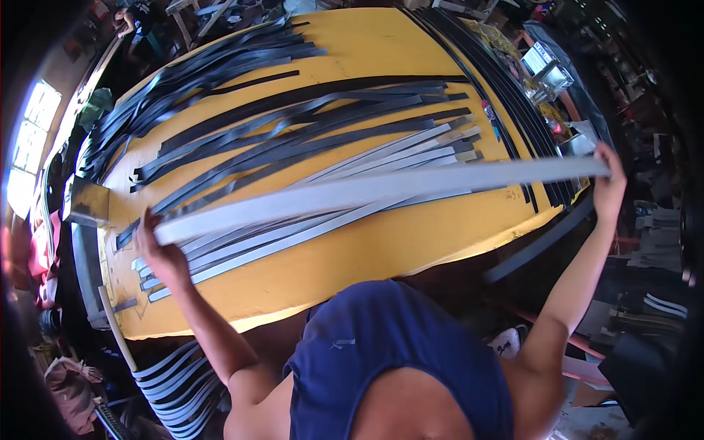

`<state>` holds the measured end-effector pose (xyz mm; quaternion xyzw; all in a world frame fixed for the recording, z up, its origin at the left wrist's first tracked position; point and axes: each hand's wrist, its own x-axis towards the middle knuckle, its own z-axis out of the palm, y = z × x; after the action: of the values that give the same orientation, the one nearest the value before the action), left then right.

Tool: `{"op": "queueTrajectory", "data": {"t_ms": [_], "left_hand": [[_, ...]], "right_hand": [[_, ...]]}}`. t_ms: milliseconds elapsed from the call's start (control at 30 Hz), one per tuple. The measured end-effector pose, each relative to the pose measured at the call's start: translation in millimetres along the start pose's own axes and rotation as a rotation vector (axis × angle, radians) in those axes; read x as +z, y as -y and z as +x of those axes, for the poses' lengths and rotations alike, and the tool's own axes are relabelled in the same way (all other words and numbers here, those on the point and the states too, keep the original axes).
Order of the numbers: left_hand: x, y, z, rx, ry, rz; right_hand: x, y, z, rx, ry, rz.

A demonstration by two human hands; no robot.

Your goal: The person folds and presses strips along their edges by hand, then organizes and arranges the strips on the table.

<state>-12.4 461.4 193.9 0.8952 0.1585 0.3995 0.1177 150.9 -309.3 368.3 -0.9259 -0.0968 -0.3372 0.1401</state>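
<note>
A long, flat, light grey strip (pixel 367 188), blurred by motion, stretches between my two hands above the yellow table. My left hand (pixel 163 253) is closed on its left end. At the far right, my right hand (pixel 610 183) grips the other end, its fingers partly hidden. Below the held strip, a loose bundle of pale strips (pixel 242 253) lies on the table. Dark grey strips (pixel 293 136) lie just behind that bundle. A dark strip (pixel 539 246) slants down near my right forearm; where it is attached I cannot tell.
The yellow table (pixel 352 268) also bears a heap of black strips (pixel 198 73) at far left and long black strips (pixel 506 95) along its right side. A small red-and-blue tool (pixel 491 121) lies among them. Curved pale strips (pixel 176 389) hang at lower left. Another person (pixel 136 20) is at upper left.
</note>
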Motion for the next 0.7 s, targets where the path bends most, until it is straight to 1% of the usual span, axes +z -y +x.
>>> {"op": "queueTrajectory", "data": {"t_ms": [33, 100, 167, 233, 300, 367, 400, 433, 500, 533, 633, 700], "left_hand": [[-11, 27, -10, -0.022, -0.033, 0.078], [-29, 87, -37, 0.022, -0.106, 0.406], [-49, 140, -74, -0.030, -0.101, 0.636], [-67, 186, -113, -0.092, -0.056, 0.745], [-86, 205, -145, -0.182, 0.068, 0.851], [-91, 255, -187, -0.240, 0.145, 0.918], [-94, 259, -198, -0.395, 0.303, 0.957], [-92, 265, -210, -0.546, 0.386, 1.026], [-88, 268, -231, -0.857, 0.554, 1.161], [-89, 257, -235, -0.868, 0.513, 1.029], [-56, 204, -239, -0.795, 0.529, 0.981], [-14, 171, -258, -0.604, 0.431, 0.821]], "right_hand": [[12, -16, -22, 0.075, 0.046, -0.022], [40, -37, -65, 0.186, 0.079, -0.080], [79, -50, -106, 0.010, 0.071, -0.349], [124, -44, -147, -0.066, 0.108, -0.446], [185, -68, -192, -0.030, 0.206, -0.300], [234, -73, -228, 0.021, 0.435, -0.285], [252, -70, -248, 0.086, 0.559, -0.313], [263, -65, -259, 0.151, 0.679, -0.338], [268, -61, -249, 0.231, 0.754, -0.359], [270, -62, -241, 0.271, 0.792, -0.367], [294, -71, -198, 0.192, 0.724, -0.185], [316, -58, -170, 0.126, 0.667, -0.115]]}}
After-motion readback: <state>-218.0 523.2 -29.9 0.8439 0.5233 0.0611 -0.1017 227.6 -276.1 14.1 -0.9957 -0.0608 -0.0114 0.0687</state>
